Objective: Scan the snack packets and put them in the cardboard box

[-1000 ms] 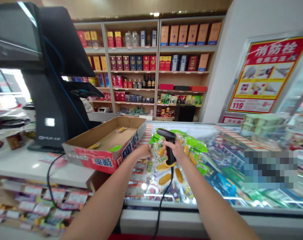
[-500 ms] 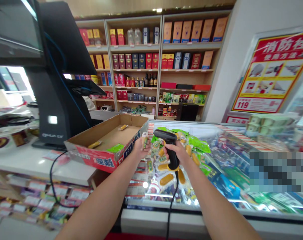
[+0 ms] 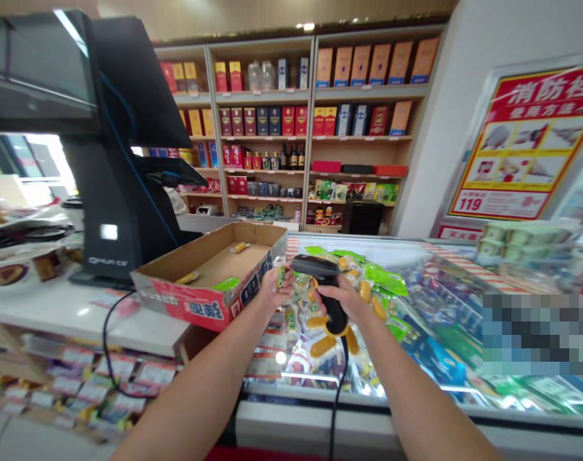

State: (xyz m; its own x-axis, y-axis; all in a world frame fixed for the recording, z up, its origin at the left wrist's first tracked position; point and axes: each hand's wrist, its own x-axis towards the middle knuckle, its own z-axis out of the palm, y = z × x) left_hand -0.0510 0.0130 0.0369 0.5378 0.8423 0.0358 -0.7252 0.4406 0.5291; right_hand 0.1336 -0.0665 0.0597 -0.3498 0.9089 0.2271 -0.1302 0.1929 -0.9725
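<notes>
My right hand (image 3: 345, 298) grips a black barcode scanner (image 3: 320, 282) with a yellow base, its head pointing left. My left hand (image 3: 275, 288) holds up a small clear snack packet (image 3: 280, 271) right in front of the scanner's head. Both hands hover over a pile of green and yellow snack packets (image 3: 368, 288) lying on the glass lid of a chest freezer (image 3: 416, 333). The scanner's black cable (image 3: 337, 390) hangs down between my forearms.
An open cardboard tray (image 3: 209, 269) with a few packets sits on the white counter (image 3: 70, 314), left of my hands. A black checkout terminal (image 3: 109, 160) stands behind it. Shelves of boxed goods (image 3: 291, 121) line the back wall. A red poster (image 3: 526, 141) hangs at right.
My left hand picked a small packet off the pile and raised it to the scanner's head. The right hand tilted the scanner slightly toward it.
</notes>
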